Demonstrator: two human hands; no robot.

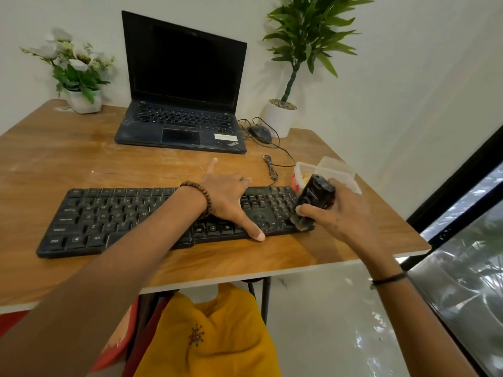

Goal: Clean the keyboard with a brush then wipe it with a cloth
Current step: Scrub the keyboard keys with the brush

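A black keyboard [114, 216] lies across the near part of the wooden table [68, 159]. My left hand [228, 200] rests flat on the keyboard's right-middle, fingers spread, thumb at the front edge. My right hand [337, 216] grips a black brush [313, 202] by its body. The brush's bristles touch the number pad at the keyboard's right end. No cloth is plainly in view.
A black laptop [182, 104] stands open behind the keyboard. A mouse [260, 133] with its cable lies to the laptop's right. A clear plastic container [326, 172] sits by the right edge. Potted plants stand at the back left [79, 74] and back right [283, 112].
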